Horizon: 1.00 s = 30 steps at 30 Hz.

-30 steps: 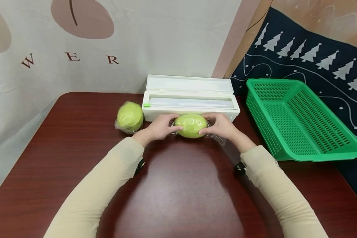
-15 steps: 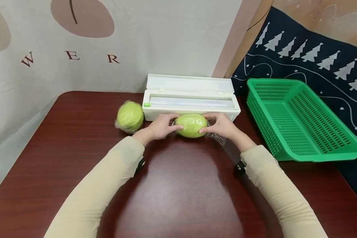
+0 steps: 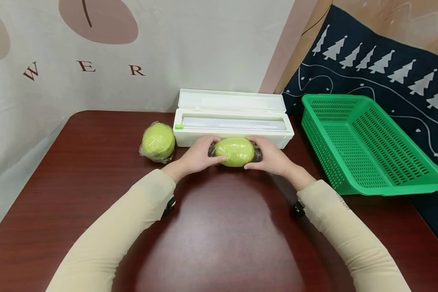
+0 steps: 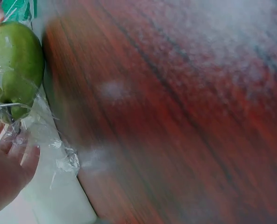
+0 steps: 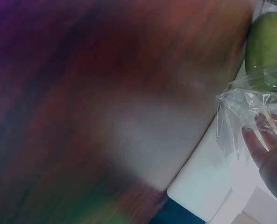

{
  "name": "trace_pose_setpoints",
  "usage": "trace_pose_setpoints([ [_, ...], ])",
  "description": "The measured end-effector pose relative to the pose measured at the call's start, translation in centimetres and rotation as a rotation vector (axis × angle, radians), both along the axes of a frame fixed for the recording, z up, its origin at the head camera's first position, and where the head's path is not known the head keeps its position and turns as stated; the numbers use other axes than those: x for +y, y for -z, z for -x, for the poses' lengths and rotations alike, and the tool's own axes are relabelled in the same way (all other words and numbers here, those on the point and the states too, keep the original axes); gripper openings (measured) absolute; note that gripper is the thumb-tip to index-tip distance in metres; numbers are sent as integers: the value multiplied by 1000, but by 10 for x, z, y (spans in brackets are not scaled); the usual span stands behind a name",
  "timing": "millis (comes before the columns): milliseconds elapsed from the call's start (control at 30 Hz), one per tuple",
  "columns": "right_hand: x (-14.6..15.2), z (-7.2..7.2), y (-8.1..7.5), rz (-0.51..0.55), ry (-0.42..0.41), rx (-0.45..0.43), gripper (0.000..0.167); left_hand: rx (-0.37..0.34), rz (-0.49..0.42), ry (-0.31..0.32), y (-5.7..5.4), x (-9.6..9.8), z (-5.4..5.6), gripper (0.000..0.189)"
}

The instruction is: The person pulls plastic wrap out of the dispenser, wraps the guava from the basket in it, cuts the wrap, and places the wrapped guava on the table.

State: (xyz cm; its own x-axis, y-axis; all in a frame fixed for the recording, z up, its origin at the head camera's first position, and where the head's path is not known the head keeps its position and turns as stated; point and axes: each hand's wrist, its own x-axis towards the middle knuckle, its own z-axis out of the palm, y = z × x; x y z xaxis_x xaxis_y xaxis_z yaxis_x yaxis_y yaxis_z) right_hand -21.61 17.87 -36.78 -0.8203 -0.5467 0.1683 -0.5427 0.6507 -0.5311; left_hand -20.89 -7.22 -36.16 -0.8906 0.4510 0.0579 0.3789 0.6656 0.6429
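Note:
An oval, smooth green mango-like fruit (image 3: 234, 152) in clear plastic wrap lies between my hands at the middle of the far side of the table. My left hand (image 3: 200, 154) holds its left end, thumb across the front and fingers behind. At the right end my right hand (image 3: 271, 158) grips it, thumb low at the front edge and fingers at the back. Loose plastic wrap (image 4: 66, 161) sticks out past the left fingers in the left wrist view. More crinkled wrap (image 5: 234, 112) covers the right fingertips in the right wrist view.
A white wrap dispenser (image 3: 233, 138) with its lid raised stands right behind the fruit. Another wrapped green fruit (image 3: 157, 142) sits at its left end. A green plastic basket (image 3: 344, 190) stands at the right. Cloth hangings (image 3: 219, 48) rise behind the table.
My right thumb has slid down off the fruit's front to its lower edge. The tail of wrap that trailed past the right hand no longer shows there. The left hand keeps its hold.

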Motion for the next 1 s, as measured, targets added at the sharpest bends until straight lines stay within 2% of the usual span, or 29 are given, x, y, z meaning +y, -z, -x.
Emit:
trace_pose_setpoints([
  [100,-1,-2,0,-41,4,56,84,26,40,-26,0,0,-2,60],
  [367,-1,-8,-1,-88,27,145,83,2,110,-60,1,-4,-5,69],
  [567,1,-9,-4,-108,44,114,86,9,137,-37,2,-7,-7,66],
  [833,9,-10,-7,-227,40,18,90,-8,132,-33,2,-8,-10,66],
  [1000,16,-13,-11,-241,61,24,91,-8,146,-25,2,-9,-11,68],
])
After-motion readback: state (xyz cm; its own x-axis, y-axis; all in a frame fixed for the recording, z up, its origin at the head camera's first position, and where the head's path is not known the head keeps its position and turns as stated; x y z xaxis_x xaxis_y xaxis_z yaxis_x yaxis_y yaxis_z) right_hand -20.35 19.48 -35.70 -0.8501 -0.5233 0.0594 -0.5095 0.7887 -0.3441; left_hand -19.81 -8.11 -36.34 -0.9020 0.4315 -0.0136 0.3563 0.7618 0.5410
